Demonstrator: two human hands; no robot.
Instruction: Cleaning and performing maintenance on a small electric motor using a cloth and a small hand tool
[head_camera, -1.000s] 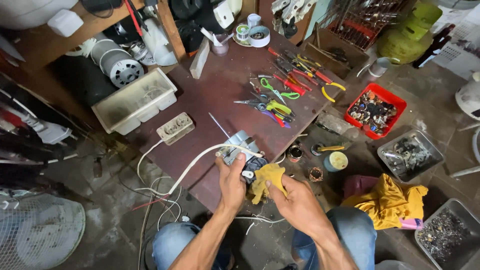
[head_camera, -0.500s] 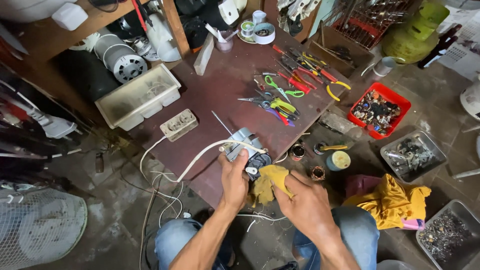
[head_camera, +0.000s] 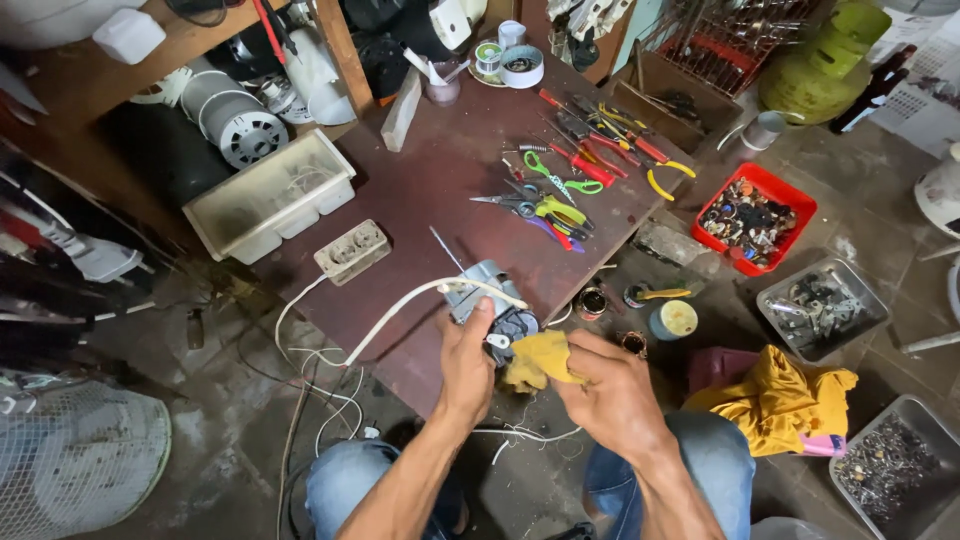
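Hands are meeting over the near edge of the dark red-brown worktable (head_camera: 440, 190). The left hand (head_camera: 467, 362) is gripping a small grey metal motor (head_camera: 487, 300), thumb laid along its near side, its thin shaft pointing up and away to the left. The right hand (head_camera: 612, 392) is pinching a crumpled yellow cloth (head_camera: 535, 360) against the motor's right flank. A white cord (head_camera: 395, 318) is trailing left off the motor toward a beige socket block (head_camera: 351, 251). Scissors and pliers (head_camera: 560, 190) are lying farther back, well apart.
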